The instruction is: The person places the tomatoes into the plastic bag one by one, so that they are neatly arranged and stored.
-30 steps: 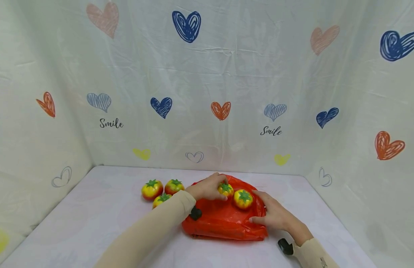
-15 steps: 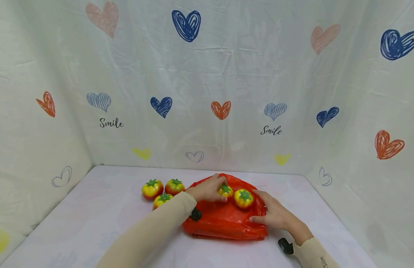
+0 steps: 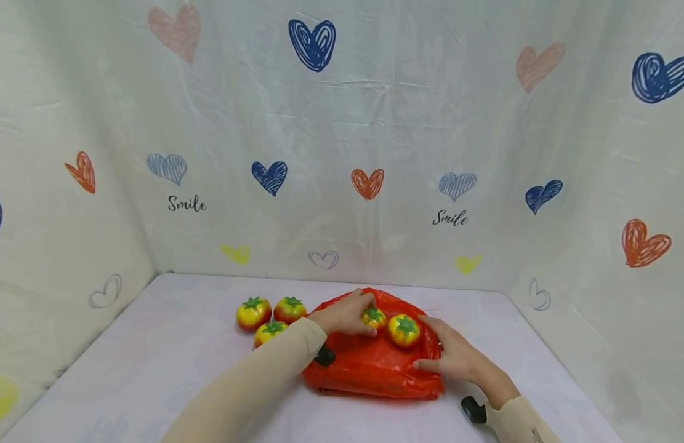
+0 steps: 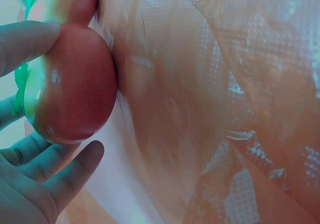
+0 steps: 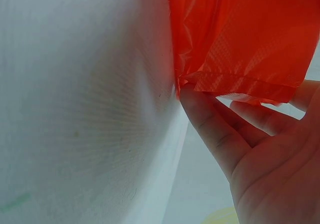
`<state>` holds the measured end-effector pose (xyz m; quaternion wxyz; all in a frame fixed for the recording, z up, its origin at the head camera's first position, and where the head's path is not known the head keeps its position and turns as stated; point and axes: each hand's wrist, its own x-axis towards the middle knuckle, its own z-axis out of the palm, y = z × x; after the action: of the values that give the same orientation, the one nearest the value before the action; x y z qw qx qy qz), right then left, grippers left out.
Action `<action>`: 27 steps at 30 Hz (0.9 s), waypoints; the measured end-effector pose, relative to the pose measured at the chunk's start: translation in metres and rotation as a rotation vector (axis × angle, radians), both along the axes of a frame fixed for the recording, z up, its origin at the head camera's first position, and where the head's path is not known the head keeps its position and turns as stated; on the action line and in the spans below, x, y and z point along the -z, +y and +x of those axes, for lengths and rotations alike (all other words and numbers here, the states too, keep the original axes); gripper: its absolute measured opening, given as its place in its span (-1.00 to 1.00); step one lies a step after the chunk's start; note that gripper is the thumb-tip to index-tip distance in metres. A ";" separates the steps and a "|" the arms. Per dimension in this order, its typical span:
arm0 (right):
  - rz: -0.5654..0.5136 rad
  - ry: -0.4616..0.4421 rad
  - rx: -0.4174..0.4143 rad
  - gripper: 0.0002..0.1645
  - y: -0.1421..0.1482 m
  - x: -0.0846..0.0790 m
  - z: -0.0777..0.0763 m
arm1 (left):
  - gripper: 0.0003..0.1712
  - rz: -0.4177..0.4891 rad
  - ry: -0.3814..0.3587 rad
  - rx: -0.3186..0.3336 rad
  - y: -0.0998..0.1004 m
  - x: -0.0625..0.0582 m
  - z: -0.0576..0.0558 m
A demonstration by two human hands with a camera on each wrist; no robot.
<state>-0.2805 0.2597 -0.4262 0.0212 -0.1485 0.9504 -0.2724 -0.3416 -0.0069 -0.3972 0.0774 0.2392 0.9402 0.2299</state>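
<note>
A red plastic bag (image 3: 369, 372) lies flat in the middle of the table, with two yellow-and-red tomatoes on it. My left hand (image 3: 347, 314) reaches over the bag and holds the left tomato (image 3: 374, 317). In the left wrist view, thumb and fingers curve round that tomato (image 4: 80, 84), whose green leafy top faces left. The second tomato (image 3: 404, 331) sits just to its right. On the bag's right side, my right hand (image 3: 458, 354) grips the edge between thumb and fingers. The right wrist view shows the fingertips against the hem of the bag (image 5: 245, 39).
Left of the bag stand three more tomatoes: one at far left (image 3: 253, 314), one behind (image 3: 289, 309) and one in front (image 3: 270, 331), partly hidden by my left sleeve. The white table (image 3: 153, 357) meets a heart-printed curtain (image 3: 386, 246) at the back and sides.
</note>
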 end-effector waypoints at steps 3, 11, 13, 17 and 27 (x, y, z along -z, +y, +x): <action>-0.008 0.011 -0.009 0.19 0.001 0.000 0.000 | -0.48 -0.003 0.009 0.003 0.000 0.000 -0.001; -0.001 0.021 -0.020 0.18 0.002 0.000 -0.003 | -0.48 -0.007 0.017 0.011 -0.003 -0.001 -0.003; -0.007 0.015 -0.014 0.18 0.003 0.000 -0.002 | -0.49 -0.008 0.022 0.013 -0.003 -0.002 -0.004; -0.006 0.026 -0.020 0.17 0.004 0.002 -0.002 | -0.50 -0.016 0.029 0.020 -0.002 -0.003 -0.003; -0.004 0.016 -0.021 0.17 0.002 0.001 -0.001 | -0.43 -0.029 0.052 0.030 -0.008 -0.015 0.004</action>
<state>-0.2817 0.2619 -0.4271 0.0160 -0.1606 0.9484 -0.2730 -0.3372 -0.0150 -0.3825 0.0601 0.2581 0.9414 0.2088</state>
